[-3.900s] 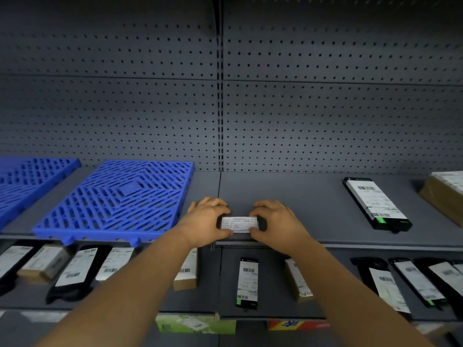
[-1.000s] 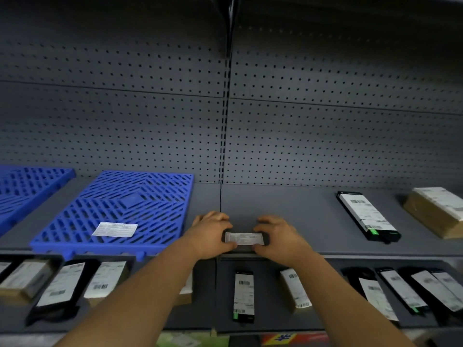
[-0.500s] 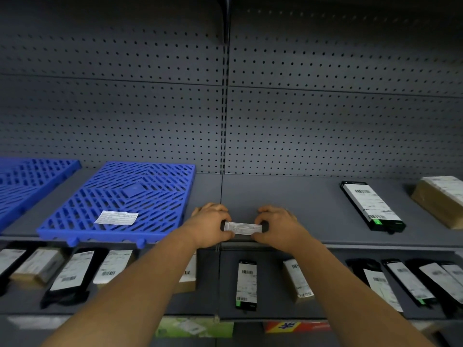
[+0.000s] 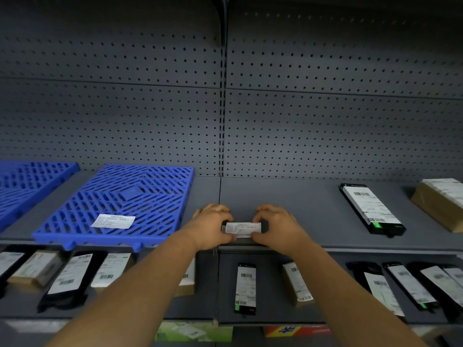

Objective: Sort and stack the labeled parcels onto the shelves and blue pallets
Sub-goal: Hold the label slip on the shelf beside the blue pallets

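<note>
A small white label (image 4: 242,228) lies at the front edge of the grey upper shelf (image 4: 300,209). My left hand (image 4: 213,226) pinches its left end and my right hand (image 4: 278,227) pinches its right end. Left of them, a blue pallet (image 4: 130,196) lies on the same shelf with another white label (image 4: 113,221) flat on it. A second blue pallet (image 4: 27,181) sits at the far left. On the right of the upper shelf lie a black labeled parcel (image 4: 370,209) and a brown box parcel (image 4: 441,204).
The lower shelf (image 4: 273,309) holds several labeled parcels, black bags and brown boxes, among them a black one (image 4: 246,288) below my hands. A grey pegboard wall (image 4: 325,121) backs the shelves. Colourful packaging (image 4: 193,333) shows on the level beneath.
Since the oldest frame, a white label has appeared on the blue pallet. The dark item seen under the label between my hands no longer shows. My hands stay at the shelf's front edge.
</note>
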Available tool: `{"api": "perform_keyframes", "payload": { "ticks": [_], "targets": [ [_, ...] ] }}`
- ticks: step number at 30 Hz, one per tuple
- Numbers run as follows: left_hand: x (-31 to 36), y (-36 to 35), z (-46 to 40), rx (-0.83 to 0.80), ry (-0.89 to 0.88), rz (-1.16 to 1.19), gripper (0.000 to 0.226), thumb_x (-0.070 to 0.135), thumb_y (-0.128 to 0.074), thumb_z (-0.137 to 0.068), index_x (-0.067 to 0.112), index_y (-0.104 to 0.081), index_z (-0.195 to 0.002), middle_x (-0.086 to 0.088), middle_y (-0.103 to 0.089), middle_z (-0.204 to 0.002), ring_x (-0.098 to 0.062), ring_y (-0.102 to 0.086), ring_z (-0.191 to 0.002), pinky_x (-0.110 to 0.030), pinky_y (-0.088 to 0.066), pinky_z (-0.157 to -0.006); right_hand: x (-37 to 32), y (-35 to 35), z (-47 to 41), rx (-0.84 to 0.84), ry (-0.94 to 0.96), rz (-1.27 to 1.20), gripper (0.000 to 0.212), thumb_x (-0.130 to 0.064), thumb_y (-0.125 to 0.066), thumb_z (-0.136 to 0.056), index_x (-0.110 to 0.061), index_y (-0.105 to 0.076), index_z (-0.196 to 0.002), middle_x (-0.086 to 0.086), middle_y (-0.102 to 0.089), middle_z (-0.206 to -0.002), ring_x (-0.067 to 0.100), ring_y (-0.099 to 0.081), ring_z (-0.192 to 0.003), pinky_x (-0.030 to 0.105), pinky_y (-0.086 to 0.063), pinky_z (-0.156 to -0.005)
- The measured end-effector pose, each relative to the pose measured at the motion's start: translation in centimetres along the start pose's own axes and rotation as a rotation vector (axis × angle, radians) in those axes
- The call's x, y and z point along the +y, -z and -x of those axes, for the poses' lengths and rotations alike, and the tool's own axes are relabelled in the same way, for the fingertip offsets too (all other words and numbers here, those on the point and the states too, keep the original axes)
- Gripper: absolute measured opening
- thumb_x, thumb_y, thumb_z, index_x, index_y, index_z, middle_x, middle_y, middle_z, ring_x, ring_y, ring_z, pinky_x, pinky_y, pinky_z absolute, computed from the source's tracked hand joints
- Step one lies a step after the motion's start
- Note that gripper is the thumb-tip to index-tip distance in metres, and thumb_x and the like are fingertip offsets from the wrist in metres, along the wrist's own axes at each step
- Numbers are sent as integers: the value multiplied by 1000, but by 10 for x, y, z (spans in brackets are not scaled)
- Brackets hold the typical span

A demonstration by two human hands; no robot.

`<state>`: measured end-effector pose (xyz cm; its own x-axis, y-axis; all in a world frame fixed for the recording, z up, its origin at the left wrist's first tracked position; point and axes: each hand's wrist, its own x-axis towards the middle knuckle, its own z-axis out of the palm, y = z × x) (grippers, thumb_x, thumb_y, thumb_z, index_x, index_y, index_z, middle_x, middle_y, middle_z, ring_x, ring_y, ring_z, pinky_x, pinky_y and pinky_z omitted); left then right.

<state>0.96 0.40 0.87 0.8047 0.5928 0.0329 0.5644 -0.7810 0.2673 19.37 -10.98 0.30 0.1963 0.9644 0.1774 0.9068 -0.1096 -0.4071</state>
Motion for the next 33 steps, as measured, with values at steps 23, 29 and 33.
{"api": "perform_keyframes", "payload": {
  "ticks": [23,29,33],
  "targets": [
    [-6,36,36,236,14,27,41,45,-69,-83,31,-60,-120,12,-44,-137,-8,-28,-132,-30,-16,-109,-33,0,-10,93,139,84,39,-44,-67,-81,-30,-66,-117,-4,-41,-146,14,-29,-138,46,-10,-118],
    [-12,46,55,313,55,-29,44,48,-67,-83,32,-57,-123,12,-41,-141,-8,-25,-135,-35,-10,-111,-54,1,-9,151,165,33,37,-38,-69,-81,-29,-66,-116,-3,-40,-147,15,-26,-140,44,-5,-119],
    [-25,51,71,339,79,-85,44,52,-65,-82,35,-57,-123,13,-41,-141,-9,-28,-136,-43,-9,-116,-74,-2,-7,180,197,19,36,-36,-69,-82,-25,-67,-115,-1,-40,-148,19,-23,-143,44,-4,-118]
  ]
}}
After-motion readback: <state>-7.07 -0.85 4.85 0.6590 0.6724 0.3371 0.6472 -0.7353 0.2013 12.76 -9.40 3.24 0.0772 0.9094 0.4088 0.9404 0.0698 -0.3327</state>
